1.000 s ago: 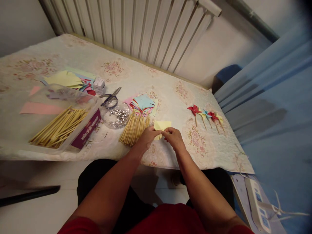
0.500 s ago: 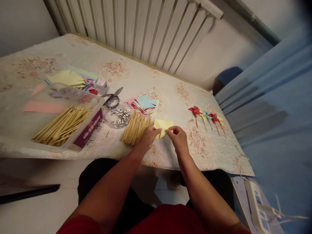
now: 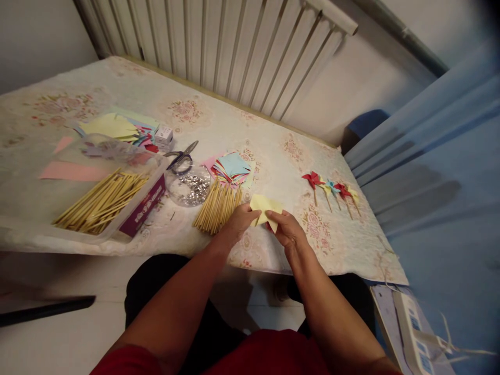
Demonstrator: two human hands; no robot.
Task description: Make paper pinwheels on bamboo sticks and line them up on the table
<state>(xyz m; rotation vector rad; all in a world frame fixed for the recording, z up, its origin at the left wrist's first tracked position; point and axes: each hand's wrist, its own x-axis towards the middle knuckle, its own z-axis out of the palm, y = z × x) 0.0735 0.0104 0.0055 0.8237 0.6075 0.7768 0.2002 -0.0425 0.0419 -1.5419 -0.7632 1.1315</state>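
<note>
Floral tablecloth; five pinwheels lay finished at right of frame. Centre: left hand and right hand pinched yellow paper, seemingly unmounted; cut paper squares lay stacked, unassembled.

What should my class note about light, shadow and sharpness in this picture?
In the head view, dark shadows fall on the blue curtain, and the top right corner goes black; in the head view, small glints show on the metal pieces; in the head view, the yellow paper looks pale, while lettering on the purple label is too soft to read.
</note>
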